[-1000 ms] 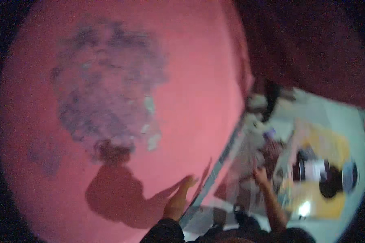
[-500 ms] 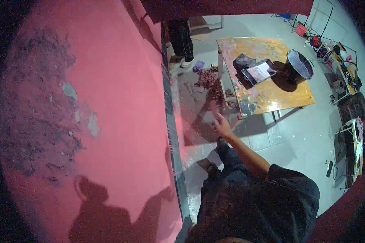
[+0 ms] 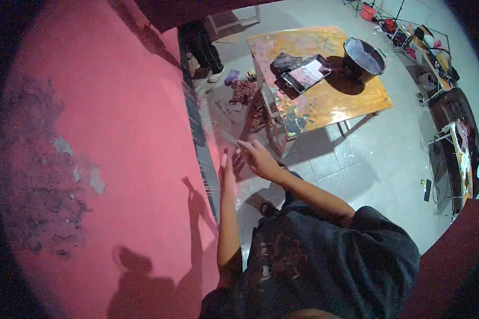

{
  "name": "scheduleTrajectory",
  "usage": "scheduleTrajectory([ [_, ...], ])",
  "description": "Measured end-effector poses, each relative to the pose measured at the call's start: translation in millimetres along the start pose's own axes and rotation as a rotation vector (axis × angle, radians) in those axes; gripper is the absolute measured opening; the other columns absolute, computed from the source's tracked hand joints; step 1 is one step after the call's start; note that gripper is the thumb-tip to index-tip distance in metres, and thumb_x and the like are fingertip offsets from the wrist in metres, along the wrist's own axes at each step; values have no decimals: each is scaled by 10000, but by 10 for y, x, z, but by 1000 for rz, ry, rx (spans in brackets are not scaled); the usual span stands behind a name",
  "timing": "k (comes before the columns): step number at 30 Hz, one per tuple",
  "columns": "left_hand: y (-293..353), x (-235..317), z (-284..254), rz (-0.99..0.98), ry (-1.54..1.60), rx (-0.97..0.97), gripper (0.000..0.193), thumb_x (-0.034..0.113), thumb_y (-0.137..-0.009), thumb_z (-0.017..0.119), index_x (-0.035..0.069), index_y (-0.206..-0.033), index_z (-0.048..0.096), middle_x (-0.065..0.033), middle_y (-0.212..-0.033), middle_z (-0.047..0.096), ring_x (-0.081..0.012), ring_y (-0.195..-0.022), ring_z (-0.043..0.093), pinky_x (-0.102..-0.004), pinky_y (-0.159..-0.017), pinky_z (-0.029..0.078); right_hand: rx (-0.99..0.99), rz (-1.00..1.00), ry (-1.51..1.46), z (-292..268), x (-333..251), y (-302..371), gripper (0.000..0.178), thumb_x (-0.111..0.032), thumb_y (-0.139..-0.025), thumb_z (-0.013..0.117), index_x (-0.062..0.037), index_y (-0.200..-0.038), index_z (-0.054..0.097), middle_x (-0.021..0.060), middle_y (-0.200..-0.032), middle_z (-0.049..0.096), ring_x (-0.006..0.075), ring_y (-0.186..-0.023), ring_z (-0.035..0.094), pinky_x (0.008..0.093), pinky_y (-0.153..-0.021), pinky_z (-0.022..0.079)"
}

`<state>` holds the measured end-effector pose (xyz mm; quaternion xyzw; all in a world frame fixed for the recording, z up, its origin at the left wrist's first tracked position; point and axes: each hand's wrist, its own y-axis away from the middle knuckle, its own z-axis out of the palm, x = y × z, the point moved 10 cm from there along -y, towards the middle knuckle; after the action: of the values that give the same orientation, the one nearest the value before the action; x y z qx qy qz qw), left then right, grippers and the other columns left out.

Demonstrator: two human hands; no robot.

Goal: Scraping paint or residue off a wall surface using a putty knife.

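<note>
My right hand (image 3: 262,162) is closed around a flat-bladed scraper (image 3: 230,140); its pale, blurred blade points up and left from my fingers. Just left of and below it, my left hand (image 3: 229,171) is raised with the fingers stretched apart, nothing visible in them. Both hands are close together in front of me, beside the pink wall (image 3: 159,133). A rough, dark patch (image 3: 37,175) with pale grey spots (image 3: 97,179) marks the wall at left. My shadow falls on its lower part.
A paint-stained wooden table (image 3: 356,103) stands ahead, carrying a paint tray (image 3: 307,74) and black bucket (image 3: 364,57). A crumpled patterned cloth (image 3: 246,93) lies on the floor beside it. Another person's legs (image 3: 203,48) show beyond. Cluttered tables and a dark sofa line the right.
My left hand has come up into view beside my right hand. My right hand has moved left toward the wall with the scraper. The whole view has shifted.
</note>
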<state>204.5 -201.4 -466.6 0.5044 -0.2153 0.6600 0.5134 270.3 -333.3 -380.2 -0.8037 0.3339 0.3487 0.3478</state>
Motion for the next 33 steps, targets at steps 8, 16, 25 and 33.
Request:
scheduleTrajectory([
  [8,-745,-494,1027,-89,-230,-10,312,255,-952,692,24,-1158,651,-146,-1287,666,-139,-925,684,-256,-704,522,-226,129,-47,-694,789,176,734,32,-863,554,-165,-1537,338,227,-1107,503,450,-918,580,498,-790,504],
  [16,-1143,-1025,1571,-200,-248,117,300,302,-935,713,67,-1121,719,-15,-1000,710,-113,-868,662,-259,-655,513,-339,491,-496,-1327,1713,204,956,24,-843,700,-228,-1617,199,83,-971,540,91,-731,532,262,-676,484],
  [25,-994,-1240,1741,-56,-364,330,232,256,-943,718,24,-942,709,27,-795,640,-56,-717,567,-229,-573,439,-490,231,-163,-1338,2111,-317,781,-165,-869,722,-130,-1546,333,238,-1370,550,441,-1216,563,460,-1010,491],
  [33,-583,-1742,1455,-237,13,525,339,274,-934,728,-10,-1115,686,-49,-1008,688,-121,-797,636,-260,-600,515,-869,-36,93,-1215,2020,-125,786,-119,-862,691,-298,-1549,354,191,-1177,583,430,-1032,621,470,-850,532],
])
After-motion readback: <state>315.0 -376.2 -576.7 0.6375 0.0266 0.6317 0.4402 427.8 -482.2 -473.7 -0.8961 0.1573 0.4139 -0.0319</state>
